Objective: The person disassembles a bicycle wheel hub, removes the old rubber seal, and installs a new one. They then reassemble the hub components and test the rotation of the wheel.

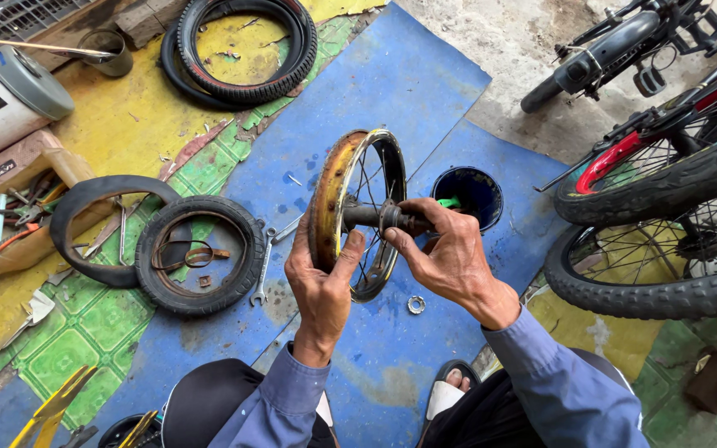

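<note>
— Hands first: our left hand (323,278) is clamped on the rusty wheel rim (331,197), held upright over the blue mat (392,99); our right hand (446,253) pinches the hub axle (396,219).

— We'd judge it best to keep the rim steady and turn only at the axle, fingers clear of the spokes.

— Count with us: one rim, one loose nut (416,304) on the mat, one wrench (262,270), one blue tub (468,195).

— And loose tyres (201,253): we see four.

The metal wheel rim (329,195) looks rusty and dull, its spokes (371,178) shiny, above a scuffed blue mat (392,99).
</note>
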